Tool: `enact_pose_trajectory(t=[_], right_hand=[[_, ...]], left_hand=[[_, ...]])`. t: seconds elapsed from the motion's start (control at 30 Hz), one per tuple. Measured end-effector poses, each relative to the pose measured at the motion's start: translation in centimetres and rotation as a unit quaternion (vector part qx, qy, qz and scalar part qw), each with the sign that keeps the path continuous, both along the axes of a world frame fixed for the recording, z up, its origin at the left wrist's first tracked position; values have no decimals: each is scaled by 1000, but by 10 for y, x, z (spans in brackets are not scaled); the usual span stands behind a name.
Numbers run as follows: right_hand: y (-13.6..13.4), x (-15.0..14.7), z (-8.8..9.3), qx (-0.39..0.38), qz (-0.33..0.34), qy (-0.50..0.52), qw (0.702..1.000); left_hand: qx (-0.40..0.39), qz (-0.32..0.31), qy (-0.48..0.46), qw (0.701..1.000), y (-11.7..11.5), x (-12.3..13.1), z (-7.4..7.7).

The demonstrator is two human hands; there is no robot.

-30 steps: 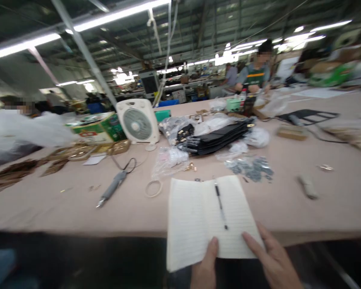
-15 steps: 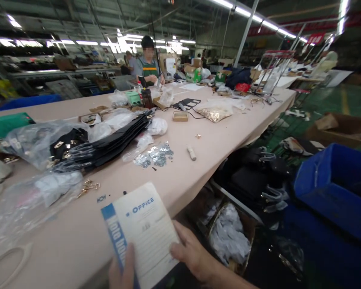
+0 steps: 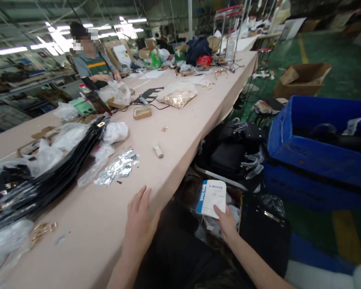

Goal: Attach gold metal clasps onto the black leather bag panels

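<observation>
My right hand (image 3: 225,221) grips the lower edge of a closed white notebook (image 3: 212,197) with a blue spine, held below the table's edge over a box of white plastic bags (image 3: 228,216). My left hand (image 3: 141,222) lies flat on the beige table (image 3: 180,120) near its front edge, fingers stretched out and holding nothing. Just beyond the left hand lie several small silver foil packets (image 3: 117,167), and a stack of black flat pieces (image 3: 48,180) runs along the table to the left.
A blue bin (image 3: 319,136) and black bags (image 3: 234,152) stand on the floor to the right. A small pale cylinder (image 3: 158,151), a little wooden box (image 3: 142,112) and a bag of gold parts (image 3: 178,95) lie farther along. A person (image 3: 92,60) works at the far side.
The notebook was shut, left the table and went down to the right in my right hand alone. My left hand let go and now rests flat on the table. My view swung right.
</observation>
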State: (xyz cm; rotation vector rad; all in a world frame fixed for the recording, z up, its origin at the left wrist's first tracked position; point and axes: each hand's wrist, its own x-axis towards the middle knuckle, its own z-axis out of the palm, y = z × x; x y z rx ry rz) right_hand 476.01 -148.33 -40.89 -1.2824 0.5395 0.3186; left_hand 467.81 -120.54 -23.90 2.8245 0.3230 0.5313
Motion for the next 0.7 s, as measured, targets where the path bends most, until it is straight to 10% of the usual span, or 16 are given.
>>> enact_pose_trajectory(t=[0.13,0.37,0.7], right_hand=[[53,37,-43,-21,68,-8,997],[157,92,-64,-106,249,-56,961],[123,136,-130,-186,260,-35,947]], left_hand=[[148,-9,98,984,-5,67,-12],[273,32,143,951,-16,113,-32],[167,-63,137,974,23,137,-30]])
